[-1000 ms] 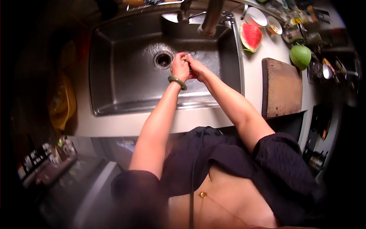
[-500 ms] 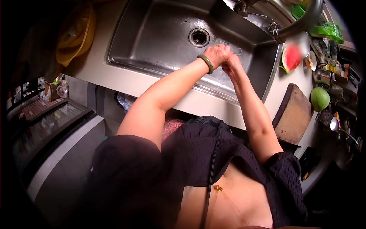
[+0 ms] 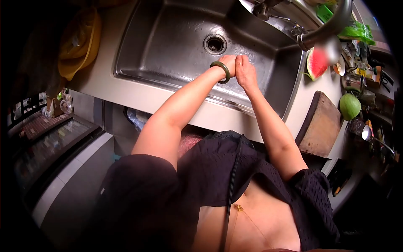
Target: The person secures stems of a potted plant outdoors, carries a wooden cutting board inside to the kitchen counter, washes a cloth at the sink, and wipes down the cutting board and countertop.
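Note:
Over the steel sink [image 3: 168,50], my two hands are pressed together just below the drain [image 3: 215,44]. My left hand [image 3: 228,64], with a green bangle [image 3: 222,72] at its wrist, is closed, its fingers mostly turned out of sight. Against it lies my right hand [image 3: 246,73], back upward, with the fingers together and bent down. Whatever is between the palms, if anything, is hidden. Wet streaks and drops show on the sink floor around them.
A curved faucet [image 3: 327,29] reaches over the sink's right corner. On the right counter are a cut watermelon piece [image 3: 317,64], a wooden cutting board [image 3: 321,126], a green round fruit [image 3: 350,106] and a ladle [image 3: 366,133]. A yellow basin [image 3: 79,44] stands at the left.
The hands have shifted slightly left in view. My right hand has turned and come up beside the left, its back now showing. The whole scene has slid a little left with the camera.

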`<state>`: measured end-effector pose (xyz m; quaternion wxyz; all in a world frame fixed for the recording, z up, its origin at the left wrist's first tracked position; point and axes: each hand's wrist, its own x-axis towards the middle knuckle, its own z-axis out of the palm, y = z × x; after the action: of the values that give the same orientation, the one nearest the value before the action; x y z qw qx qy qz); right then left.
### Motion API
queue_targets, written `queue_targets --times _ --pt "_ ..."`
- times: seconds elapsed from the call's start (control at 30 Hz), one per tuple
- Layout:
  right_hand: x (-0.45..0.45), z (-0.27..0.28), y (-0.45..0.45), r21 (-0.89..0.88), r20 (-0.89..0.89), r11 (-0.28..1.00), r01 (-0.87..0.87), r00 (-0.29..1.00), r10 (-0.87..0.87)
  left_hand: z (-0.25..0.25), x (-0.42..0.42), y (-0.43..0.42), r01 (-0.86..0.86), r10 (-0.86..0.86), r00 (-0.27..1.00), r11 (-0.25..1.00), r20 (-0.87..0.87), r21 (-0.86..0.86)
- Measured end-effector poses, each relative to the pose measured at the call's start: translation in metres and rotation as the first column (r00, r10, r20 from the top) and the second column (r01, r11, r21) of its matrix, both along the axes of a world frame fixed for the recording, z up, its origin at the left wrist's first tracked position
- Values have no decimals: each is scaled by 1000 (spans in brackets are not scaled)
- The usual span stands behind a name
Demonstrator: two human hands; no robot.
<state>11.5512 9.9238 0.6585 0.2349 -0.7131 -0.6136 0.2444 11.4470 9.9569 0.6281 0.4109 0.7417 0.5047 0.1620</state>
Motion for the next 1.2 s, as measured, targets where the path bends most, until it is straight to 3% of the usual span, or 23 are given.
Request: queue_targets --times 0.03,0.07,0.13,0.17,0.2,0.27,0.33,0.37,0.4,0.47,0.5,0.53,0.57,0.6,0.63,0.7,0.87,0.93,0.97,1.03,1.07,1.13,1.2 --pt "-1 4 3 -56 27 997 -58 998 60 -7 -2 7 110 -110 994 992 11 -56" --pt "5 -5 6 -45 24 998 -47 999 48 1 -5 3 -59 82 990 979 114 -193" --pt "22 -28 14 -85 -410 996 20 910 -54 37 -16 2 -44 201 959 801 200 -596" --pt "20 -2 15 -406 -636 911 73 693 -339 34 -17 -5 -74 92 992 977 85 -199" --pt "20 -3 17 -396 -641 914 88 686 -344 45 -16 -16 -61 54 996 993 68 99" --pt "25 -2 21 -758 -624 652 -33 329 -709 61 -18 -28 223 -112 962 848 -249 481" --pt "5 9 8 -749 -618 662 -19 379 -688 25 -8 -33 138 12 979 695 -203 705" --pt "2 12 4 -701 -644 711 -51 472 -602 32 -5 -37 112 47 969 790 -242 603" --pt "0 12 0 -656 -658 749 -93 558 -506 36 -5 -36 95 105 957 769 -271 633" --pt "-6 -23 -12 -328 -682 937 119 656 -322 38 -2 -35 47 107 937 904 -331 425" --pt "1 -24 -9 -128 -325 988 88 937 -125 40 0 -36 55 97 941 901 -324 430" --pt "5 -25 -8 -121 -320 988 98 938 -133 41 3 -36 -23 130 943 943 -305 332" --pt "7 -21 -7 -20 -55 1000 -8 998 6 43 5 -35 -99 164 942 969 -293 226" --pt "6 -9 -6 44 225 990 -136 966 123 43 7 -34 -91 157 945 969 -288 231" --pt "8 3 -7 48 317 979 -200 932 175 42 8 -34 -138 180 950 975 -256 173" --pt "13 3 -5 103 346 963 -247 917 198 46 11 -34 -197 205 961 979 -185 61" --pt "22 17 2 229 319 911 -342 911 262 37 11 -36 -194 194 980 981 -47 16" --pt "25 23 3 225 371 847 -481 846 382 21 9 -38 -167 175 946 984 272 -55" --pt "25 26 2 225 371 849 -478 847 379 25 8 -41 -163 172 947 985 272 -55" --pt "25 34 4 273 365 779 -564 810 459 43 7 -43 -90 228 790 961 569 -261" --pt "24 35 5 377 367 727 -574 813 451 39 2 -40 7 157 804 962 574 -274" --pt "22 43 6 366 308 753 -546 835 456 8 -29 -27 364 302 703 625 644 -691" --pt "21 47 8 304 63 917 -260 966 253 -4 -32 -32 508 488 385 596 783 -621"
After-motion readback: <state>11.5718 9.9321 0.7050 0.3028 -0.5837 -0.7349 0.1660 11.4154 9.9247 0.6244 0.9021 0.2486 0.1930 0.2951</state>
